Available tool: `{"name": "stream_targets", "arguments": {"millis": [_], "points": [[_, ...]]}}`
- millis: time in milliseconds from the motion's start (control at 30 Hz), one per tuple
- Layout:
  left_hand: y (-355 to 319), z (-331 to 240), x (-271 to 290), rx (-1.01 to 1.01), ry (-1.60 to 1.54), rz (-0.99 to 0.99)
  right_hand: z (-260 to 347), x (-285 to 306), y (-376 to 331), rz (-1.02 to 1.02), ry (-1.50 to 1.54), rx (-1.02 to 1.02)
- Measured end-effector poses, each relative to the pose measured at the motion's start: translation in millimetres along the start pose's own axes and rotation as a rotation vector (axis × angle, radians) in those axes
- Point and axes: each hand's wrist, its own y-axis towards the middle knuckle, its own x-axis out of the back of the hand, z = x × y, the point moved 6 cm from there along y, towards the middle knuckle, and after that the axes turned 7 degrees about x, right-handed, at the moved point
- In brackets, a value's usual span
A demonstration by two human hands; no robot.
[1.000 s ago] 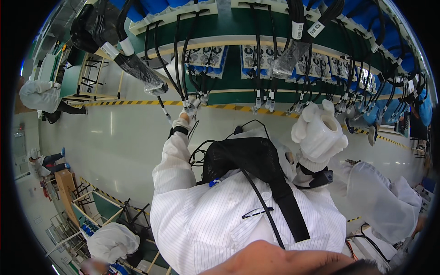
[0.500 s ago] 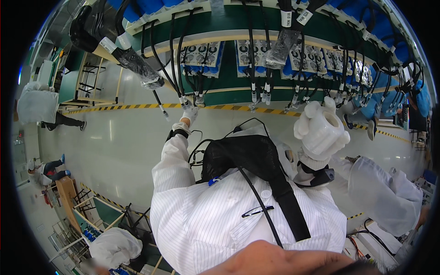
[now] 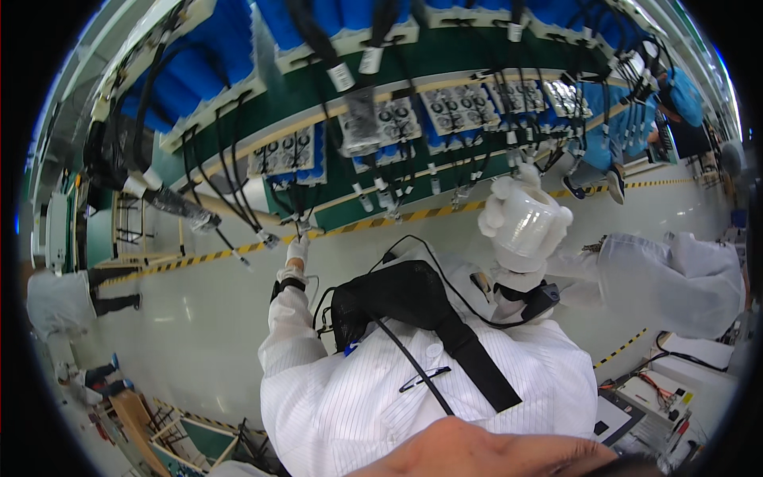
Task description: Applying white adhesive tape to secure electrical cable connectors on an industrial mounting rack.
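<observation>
My left hand (image 3: 297, 251), in a white glove, reaches up to the hanging cable ends at the near edge of the green bench (image 3: 334, 213). Its small fingers look drawn together beside a bundle of black cables (image 3: 296, 199), and what they hold is hard to make out. Just left of it dangle more black cables (image 3: 236, 199) with pale tips. My right hand (image 3: 499, 199), also gloved in white, is closed around a wide roll of glossy whitish film (image 3: 522, 230), held upright before my chest on the right.
Along the bench stand blue-sided modules with white tops (image 3: 455, 107). Thick cables in clear wrap (image 3: 362, 119) hang over the edge. A person in blue (image 3: 608, 131) stands at far right; another in white (image 3: 675, 278) is close on my right. A striped line (image 3: 421, 215) crosses the floor.
The view has turned, so the bench slants and its left end shows more. My left hand stays by the cable ends, now apart from the leftmost ones. The roll remains in my right hand.
</observation>
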Motion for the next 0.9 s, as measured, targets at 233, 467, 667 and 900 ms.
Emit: {"name": "stream_targets", "arguments": {"millis": [233, 467, 667, 900], "points": [[-19.4, 27.6, 21.9, -0.347, 0.418, -0.272, 8.7, 5.1, 9.3, -0.122, 0.094, -0.152], [-206.9, -127.7, 21.9, -0.121, -0.109, 0.584, 29.6, 33.0, 33.2, -0.139, -0.078, -0.239], [-417.4, -336.6, 27.2, -0.624, -0.467, 0.564, 32.2, 25.3, 50.4, -0.083, 0.106, -0.42], [-468.1, -462.7, -59.5, -0.736, -0.887, 0.608, 54.0, 37.2, 49.6, 0.043, 0.125, -0.593]]}}
